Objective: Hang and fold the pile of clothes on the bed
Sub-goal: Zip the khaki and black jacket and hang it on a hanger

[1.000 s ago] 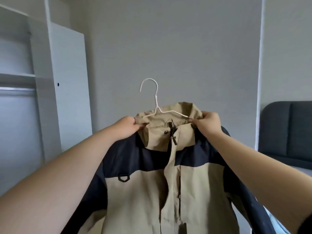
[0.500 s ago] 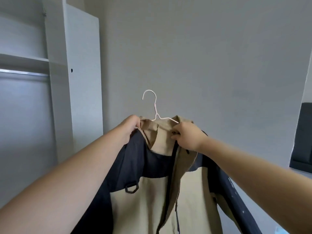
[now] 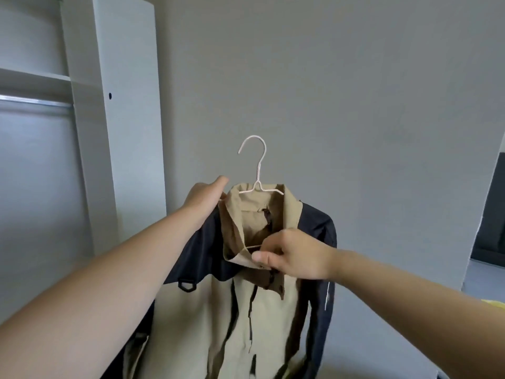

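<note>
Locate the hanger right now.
Head view, centre: the white hanger sits inside the jacket collar, hook sticking up free, just right of the left hand and above the right hand, which pinches the collar flap.

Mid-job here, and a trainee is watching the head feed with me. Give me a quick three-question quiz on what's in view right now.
1. True or false: the white wire hanger already hangs on the wardrobe rail.
2. What does the right hand pinch? A: the hanger's hook. B: the tan front flap of the jacket. C: a sleeve cuff.
3. Fill in: in the view, the rail lies to the ____ of the jacket.

Key: 1 false, the hook is free in the air. 2 B. 3 left.
</note>
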The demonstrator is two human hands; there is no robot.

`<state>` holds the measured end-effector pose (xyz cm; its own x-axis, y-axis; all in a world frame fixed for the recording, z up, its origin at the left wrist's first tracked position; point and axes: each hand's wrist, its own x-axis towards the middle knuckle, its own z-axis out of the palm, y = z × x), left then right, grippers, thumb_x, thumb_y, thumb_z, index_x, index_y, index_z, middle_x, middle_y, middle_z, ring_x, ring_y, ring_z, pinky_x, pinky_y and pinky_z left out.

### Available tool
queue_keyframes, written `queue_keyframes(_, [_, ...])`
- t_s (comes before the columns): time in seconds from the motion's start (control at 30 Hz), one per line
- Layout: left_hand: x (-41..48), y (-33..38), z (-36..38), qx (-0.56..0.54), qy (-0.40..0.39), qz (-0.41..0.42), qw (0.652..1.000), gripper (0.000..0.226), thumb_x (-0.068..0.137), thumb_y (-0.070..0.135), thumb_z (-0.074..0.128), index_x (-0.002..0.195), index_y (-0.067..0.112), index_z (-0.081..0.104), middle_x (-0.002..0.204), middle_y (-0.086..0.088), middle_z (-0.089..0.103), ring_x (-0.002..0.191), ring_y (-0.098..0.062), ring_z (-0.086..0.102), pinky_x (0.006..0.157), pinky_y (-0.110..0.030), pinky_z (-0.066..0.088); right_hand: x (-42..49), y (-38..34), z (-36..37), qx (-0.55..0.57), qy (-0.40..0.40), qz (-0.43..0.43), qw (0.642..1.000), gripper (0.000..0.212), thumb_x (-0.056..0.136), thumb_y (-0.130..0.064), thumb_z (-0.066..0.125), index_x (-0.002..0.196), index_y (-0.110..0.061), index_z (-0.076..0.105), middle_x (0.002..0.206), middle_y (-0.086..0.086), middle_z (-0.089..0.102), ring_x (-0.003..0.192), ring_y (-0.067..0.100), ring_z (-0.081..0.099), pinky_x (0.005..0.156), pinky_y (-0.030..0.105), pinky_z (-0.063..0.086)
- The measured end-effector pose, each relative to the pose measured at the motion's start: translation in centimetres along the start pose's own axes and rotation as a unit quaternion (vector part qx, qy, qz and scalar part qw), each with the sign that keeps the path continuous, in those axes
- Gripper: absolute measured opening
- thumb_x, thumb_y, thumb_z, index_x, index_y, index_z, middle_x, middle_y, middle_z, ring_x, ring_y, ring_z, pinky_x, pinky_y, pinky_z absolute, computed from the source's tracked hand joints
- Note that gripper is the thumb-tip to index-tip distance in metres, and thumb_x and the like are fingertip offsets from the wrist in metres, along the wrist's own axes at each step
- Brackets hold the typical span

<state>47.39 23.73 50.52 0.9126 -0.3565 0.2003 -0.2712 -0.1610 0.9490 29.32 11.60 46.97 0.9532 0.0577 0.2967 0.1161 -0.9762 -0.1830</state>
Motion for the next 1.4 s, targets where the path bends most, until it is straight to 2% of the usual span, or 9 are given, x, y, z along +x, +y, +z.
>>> queue_keyframes(0.13, [0.1, -0.3, 1.0, 0.012, -0.018, 0.067, 0.998, 0.047, 0.078, 0.060, 0.054, 0.069, 0.016, 0.069, 0.068, 0.003, 0.069, 0.073, -0.015, 0.064, 0.061, -0.027, 0.041, -0.1, 3.8, -3.4, 0.007, 0.339, 0.104, 0.935, 0.027, 0.096, -0.028, 0.050, 0.093, -0.008, 0.066, 0.093, 0.005, 0.063, 0.089, 0.022, 0.057, 0.079, 0.035, 0.045])
queue_keyframes(0.3, [0.0, -0.6, 2.0, -0.007, -0.006, 0.079, 0.997, 0.049, 0.080, 0.059, 0.052, 0.060, 0.017, 0.070, 0.060, 0.007, 0.070, 0.066, -0.015, 0.066, 0.058, -0.026, 0.042, -0.4, 8.4, -3.7, 0.160, 0.135, 0.333, 0.919, 0.056, 0.098, -0.051, 0.036, 0.093, -0.002, 0.064, 0.095, 0.010, 0.063, 0.093, 0.027, 0.057, 0.080, 0.031, 0.039])
queue_keyframes(0.53, [-0.8, 0.0, 3.5, 0.113, -0.169, 0.058, 0.977, 0.056, 0.086, 0.065, 0.041, 0.085, 0.018, 0.073, 0.086, 0.005, 0.069, 0.085, -0.013, 0.062, 0.074, -0.026, 0.041, -1.5, 10.5, -1.2, 0.200, 0.253, 0.470, 0.822, 0.038, 0.086, -0.039, 0.054, 0.063, -0.009, 0.054, 0.062, 0.006, 0.056, 0.060, 0.022, 0.054, 0.056, 0.030, 0.039])
queue_keyframes(0.77, [-2.6, 0.7, 6.3, 0.318, -0.149, 0.186, 0.917, 0.039, 0.079, 0.035, 0.072, 0.056, 0.014, 0.049, 0.056, -0.001, 0.041, 0.056, -0.019, 0.040, 0.056, -0.028, 0.030, -3.3, 11.2, -1.0, 0.141, 0.283, 0.484, 0.816, 0.044, 0.086, -0.036, 0.052, 0.049, -0.012, 0.045, 0.050, 0.003, 0.047, 0.050, 0.022, 0.046, 0.050, 0.028, 0.033])
queue_keyframes(0.87, [-2.7, 0.7, 6.3, 0.046, -0.198, 0.008, 0.979, 0.020, 0.091, 0.014, 0.063, 0.072, 0.010, 0.057, 0.059, -0.002, 0.056, 0.053, -0.014, 0.055, 0.046, -0.019, 0.045, -4.2, 11.5, -1.8, 0.116, 0.314, 0.465, 0.820, 0.050, 0.087, -0.034, 0.051, 0.045, -0.016, 0.031, 0.045, 0.000, 0.032, 0.045, 0.021, 0.033, 0.048, 0.028, 0.027])
queue_keyframes(0.93, [-2.9, 0.5, 6.3, -0.101, -0.203, -0.054, 0.973, 0.021, 0.095, 0.013, 0.055, 0.075, 0.011, 0.058, 0.059, 0.003, 0.060, 0.057, -0.010, 0.056, 0.049, -0.016, 0.046, -4.6, 11.5, -2.6, 0.106, 0.352, 0.450, 0.814, 0.050, 0.088, -0.032, 0.051, 0.046, -0.017, 0.026, 0.044, -0.001, 0.026, 0.045, 0.020, 0.026, 0.047, 0.028, 0.023])
queue_keyframes(1.1, [-3.1, -0.3, 7.4, 0.301, -0.082, 0.108, 0.944, 0.027, 0.094, 0.017, 0.056, 0.067, 0.013, 0.059, 0.081, -0.008, 0.063, 0.082, -0.025, 0.057, 0.074, -0.028, 0.043, -4.7, 11.1, -2.9, 0.091, 0.379, 0.441, 0.808, 0.050, 0.087, -0.031, 0.050, 0.048, -0.018, 0.023, 0.045, -0.002, 0.021, 0.044, 0.019, 0.021, 0.047, 0.027, 0.018])
queue_keyframes(1.23, [-4.2, -0.3, 7.6, 0.196, -0.131, 0.199, 0.951, 0.023, 0.096, 0.031, 0.049, 0.092, 0.014, 0.064, 0.090, -0.001, 0.064, 0.089, -0.019, 0.059, 0.079, -0.029, 0.044, -5.3, 11.3, -2.5, 0.084, 0.388, 0.444, 0.803, 0.051, 0.088, -0.032, 0.051, 0.047, -0.018, 0.024, 0.045, -0.001, 0.022, 0.044, 0.019, 0.021, 0.047, 0.026, 0.018])
queue_keyframes(1.4, [-6.2, -3.1, 9.6, 0.229, -0.156, 0.232, 0.932, 0.036, 0.090, 0.027, 0.060, 0.062, 0.016, 0.041, 0.057, 0.005, 0.033, 0.055, -0.014, 0.033, 0.051, -0.026, 0.023, -6.1, 12.2, -2.6, 0.091, 0.341, 0.435, 0.828, 0.050, 0.089, -0.029, 0.052, 0.048, -0.017, 0.025, 0.046, 0.000, 0.023, 0.046, 0.018, 0.022, 0.047, 0.027, 0.019])
